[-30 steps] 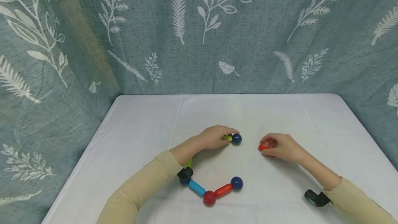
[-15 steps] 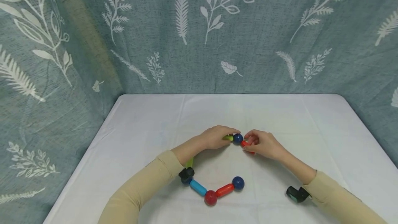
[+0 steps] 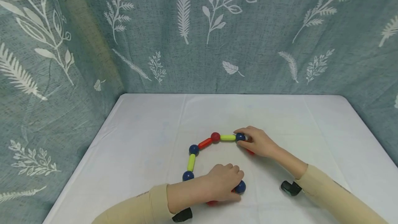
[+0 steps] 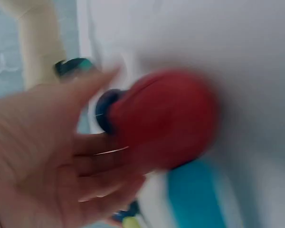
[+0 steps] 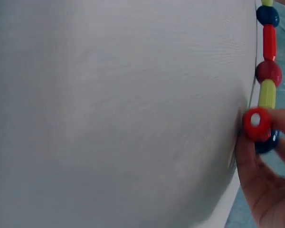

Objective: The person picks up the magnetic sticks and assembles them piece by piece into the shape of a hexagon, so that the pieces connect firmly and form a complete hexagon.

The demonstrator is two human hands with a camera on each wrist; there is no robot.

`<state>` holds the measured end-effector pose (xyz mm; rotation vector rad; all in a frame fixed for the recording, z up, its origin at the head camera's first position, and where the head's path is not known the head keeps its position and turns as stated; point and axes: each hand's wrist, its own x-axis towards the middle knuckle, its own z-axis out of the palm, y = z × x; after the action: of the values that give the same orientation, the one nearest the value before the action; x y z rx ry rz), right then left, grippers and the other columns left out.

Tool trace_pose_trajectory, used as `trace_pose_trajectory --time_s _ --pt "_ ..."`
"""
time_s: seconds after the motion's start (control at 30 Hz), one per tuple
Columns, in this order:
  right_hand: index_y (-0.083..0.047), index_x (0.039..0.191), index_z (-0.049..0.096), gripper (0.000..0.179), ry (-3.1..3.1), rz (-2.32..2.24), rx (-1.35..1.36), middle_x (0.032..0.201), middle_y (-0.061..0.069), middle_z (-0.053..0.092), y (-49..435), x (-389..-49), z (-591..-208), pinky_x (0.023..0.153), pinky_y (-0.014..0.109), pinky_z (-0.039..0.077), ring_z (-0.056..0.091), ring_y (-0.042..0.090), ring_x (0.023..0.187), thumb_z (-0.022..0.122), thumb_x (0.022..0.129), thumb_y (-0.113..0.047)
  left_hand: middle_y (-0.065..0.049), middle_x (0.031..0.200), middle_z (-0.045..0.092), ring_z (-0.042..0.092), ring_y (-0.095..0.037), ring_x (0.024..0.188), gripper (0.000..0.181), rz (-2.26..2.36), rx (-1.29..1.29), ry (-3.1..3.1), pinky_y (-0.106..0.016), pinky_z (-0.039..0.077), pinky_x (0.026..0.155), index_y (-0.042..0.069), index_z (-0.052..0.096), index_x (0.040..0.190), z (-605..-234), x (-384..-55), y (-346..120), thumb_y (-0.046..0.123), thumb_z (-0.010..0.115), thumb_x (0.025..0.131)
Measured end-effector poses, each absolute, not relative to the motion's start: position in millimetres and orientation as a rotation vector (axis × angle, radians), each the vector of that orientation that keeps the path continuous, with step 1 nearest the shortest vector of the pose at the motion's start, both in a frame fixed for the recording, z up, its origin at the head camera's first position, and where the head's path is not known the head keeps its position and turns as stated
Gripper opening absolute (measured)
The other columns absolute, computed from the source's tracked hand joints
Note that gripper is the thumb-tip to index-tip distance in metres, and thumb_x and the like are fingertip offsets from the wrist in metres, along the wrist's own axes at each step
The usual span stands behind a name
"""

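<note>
Magnetic rods and balls form a curved chain on the white cloth. My right hand pinches the dark blue ball at the chain's far right end. A red rod with a pale round tip juts from that ball in the right wrist view. My left hand reaches over the near part, its thumb and fingers spread around the near dark blue ball. In the left wrist view, a blurred red ball lies before the fingers, joined to a light blue rod. The left forearm hides part of the chain.
Along the back and left run yellow-green rods, a red ball, a red rod and blue balls. A black wrist camera sits at the right sleeve. A teal leaf-print curtain hangs behind the table.
My right hand has carried the red rod left to the far blue ball and now pinches that ball. My left hand has left the far yellow-green rod and come toward the near blue ball.
</note>
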<state>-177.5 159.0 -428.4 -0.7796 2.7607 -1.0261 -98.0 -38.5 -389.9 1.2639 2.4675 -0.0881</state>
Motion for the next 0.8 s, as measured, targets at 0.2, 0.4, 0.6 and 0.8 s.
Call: trace_pose_trajectory --time_s 0.2,0.4,0.6,0.8 --pt "-0.004 0.117 0.062 0.030 2.835 -0.951 -0.548 0.099 0.008 0.062 178 -173 -423 0.060 0.030 0.044 0.050 0.015 0.071 0.069 0.091 -0.018 0.007 0.104 0.060 0.054 -0.006 0.095 0.040 -0.214 1.536 2.575 -0.021 0.046 0.078 0.020 0.062 0.118 -402 -106 -51 0.050 0.064 0.090" --pt "-0.014 0.122 0.064 0.035 2.840 -0.736 -1.063 0.130 0.008 0.055 206 -166 -419 0.089 0.045 0.048 0.051 0.024 0.114 0.069 0.087 -0.011 0.008 0.112 0.060 0.054 -0.007 0.102 0.045 0.119 1.392 2.590 -0.023 0.046 0.082 0.024 0.064 0.123 -407 -118 -75 0.051 0.067 0.088" --pt "-0.022 0.109 0.068 0.031 2.803 -0.528 -1.502 0.125 0.005 0.058 209 -164 -423 0.093 0.046 0.046 0.046 0.025 0.118 0.073 0.082 -0.008 0.007 0.103 0.064 0.055 -0.003 0.088 0.045 0.579 0.990 2.611 -0.020 0.047 0.074 0.018 0.067 0.117 -418 -111 -74 0.052 0.067 0.087" --pt "-0.025 0.102 0.068 0.025 2.744 -0.724 -1.450 0.113 -0.005 0.058 194 -158 -428 0.087 0.035 0.048 0.045 0.014 0.108 0.078 0.083 -0.014 0.005 0.097 0.063 0.054 -0.004 0.080 0.040 0.685 0.885 2.691 -0.017 0.046 0.067 0.013 0.066 0.111 -424 -106 -58 0.046 0.068 0.089"
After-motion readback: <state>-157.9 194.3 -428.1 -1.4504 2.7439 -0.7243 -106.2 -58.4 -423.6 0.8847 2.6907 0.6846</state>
